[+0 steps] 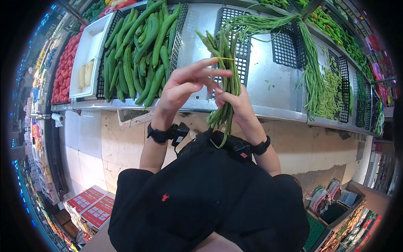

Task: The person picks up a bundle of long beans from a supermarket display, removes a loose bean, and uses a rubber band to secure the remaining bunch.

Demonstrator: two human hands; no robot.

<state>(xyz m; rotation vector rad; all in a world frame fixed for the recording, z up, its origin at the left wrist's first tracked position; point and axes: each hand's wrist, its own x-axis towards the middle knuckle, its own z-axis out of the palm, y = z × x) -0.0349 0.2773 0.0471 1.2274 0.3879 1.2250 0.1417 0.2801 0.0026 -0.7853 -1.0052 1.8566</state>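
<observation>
My right hand (236, 102) is wrapped around the middle of a bundle of long green beans (232, 78), held upright over the counter's front edge. The bean ends poke out above and below the fist, and one strand hangs lowest in a curl. A thin yellow rubber band (225, 58) crosses the upper part of the bundle. My left hand (189, 83) is to the left of the beans, its fingers hooked in the band and pulling it out sideways. Some of its fingertips reach in front of the stems, near my right hand.
Sponge gourds (138, 53) fill a black basket on the metal counter (267, 89). Left of them, a white foam box (91, 41) holds white radishes beside tomatoes (66, 69). More long beans (310, 69) drape over crates at right, near cut green pieces (330, 91). Black crate panels (285, 47) lie behind.
</observation>
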